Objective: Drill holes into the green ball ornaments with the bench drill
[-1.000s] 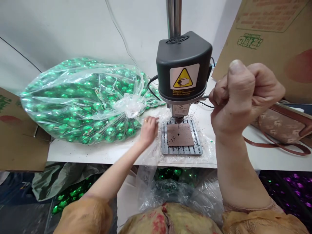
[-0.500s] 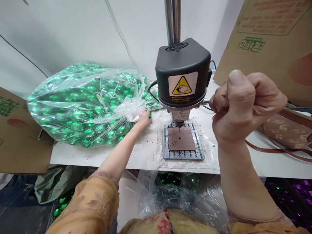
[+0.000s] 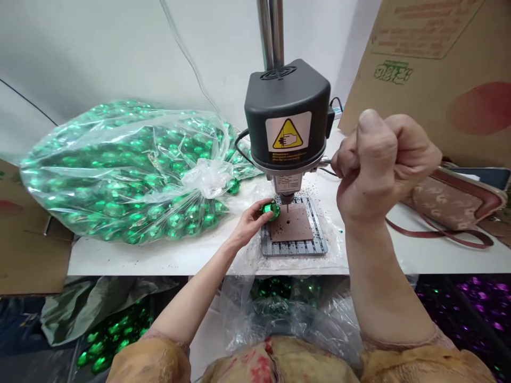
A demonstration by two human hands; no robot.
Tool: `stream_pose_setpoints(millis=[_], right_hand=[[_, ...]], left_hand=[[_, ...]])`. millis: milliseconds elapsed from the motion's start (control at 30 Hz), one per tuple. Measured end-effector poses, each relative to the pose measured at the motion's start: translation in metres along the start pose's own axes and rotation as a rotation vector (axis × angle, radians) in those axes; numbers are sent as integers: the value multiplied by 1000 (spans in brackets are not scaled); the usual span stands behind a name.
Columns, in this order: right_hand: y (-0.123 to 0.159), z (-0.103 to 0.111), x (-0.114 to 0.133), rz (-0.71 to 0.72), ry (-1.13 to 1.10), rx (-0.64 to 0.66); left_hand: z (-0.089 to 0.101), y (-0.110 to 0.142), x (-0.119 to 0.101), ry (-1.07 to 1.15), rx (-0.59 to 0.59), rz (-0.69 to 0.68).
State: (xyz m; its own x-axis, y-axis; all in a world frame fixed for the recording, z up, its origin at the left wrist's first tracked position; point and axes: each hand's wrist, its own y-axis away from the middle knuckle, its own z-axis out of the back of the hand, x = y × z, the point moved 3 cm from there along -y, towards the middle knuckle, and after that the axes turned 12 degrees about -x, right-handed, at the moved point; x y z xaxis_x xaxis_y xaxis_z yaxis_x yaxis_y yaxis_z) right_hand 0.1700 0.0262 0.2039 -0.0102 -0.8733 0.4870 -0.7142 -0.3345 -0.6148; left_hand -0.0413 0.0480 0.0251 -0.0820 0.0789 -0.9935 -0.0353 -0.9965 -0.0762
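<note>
A shiny green faceted ball (image 3: 271,211) is pinched between the thumb and fingers of my left hand (image 3: 255,219). It sits just left of the thin drill bit (image 3: 288,208), over the left side of a brown board (image 3: 293,226) with a small dark hole. That board lies on the slotted metal base (image 3: 293,249) of a black drill press (image 3: 287,114). My right hand (image 3: 385,165) is closed in a fist at the press's right side, wrapped round its feed handle (image 3: 325,161), of which only a short piece shows.
A clear plastic bag (image 3: 131,175) full of green balls lies left on the white table (image 3: 131,260). Cardboard boxes (image 3: 431,69) flank the table. On the right is a patterned bag (image 3: 451,199) with a brown strap. Green and purple balls (image 3: 485,300) fill containers below. Dark shavings surround the base.
My left hand has come from beside the plastic bag's knot rightward to the drill bit, with a green ball in it. My right hand keeps its grip on the handle. The view has shifted slightly.
</note>
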Motion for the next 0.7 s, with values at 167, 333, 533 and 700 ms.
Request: stream_pose_setpoints(millis=[167,333,533,700], right_hand=[[2,2,-1,21,34,26],[4,4,-1,16,67,42],[5,5,-3,6,30,48],[7,7,-4,-50,107,53]], left_hand=[[-3,-1,-1,-225,-86,-245],[-11,0,-7,-381,22,-519],[-21,5,-1,-480,110,-539],[-25,9,8,-425,100,-473]])
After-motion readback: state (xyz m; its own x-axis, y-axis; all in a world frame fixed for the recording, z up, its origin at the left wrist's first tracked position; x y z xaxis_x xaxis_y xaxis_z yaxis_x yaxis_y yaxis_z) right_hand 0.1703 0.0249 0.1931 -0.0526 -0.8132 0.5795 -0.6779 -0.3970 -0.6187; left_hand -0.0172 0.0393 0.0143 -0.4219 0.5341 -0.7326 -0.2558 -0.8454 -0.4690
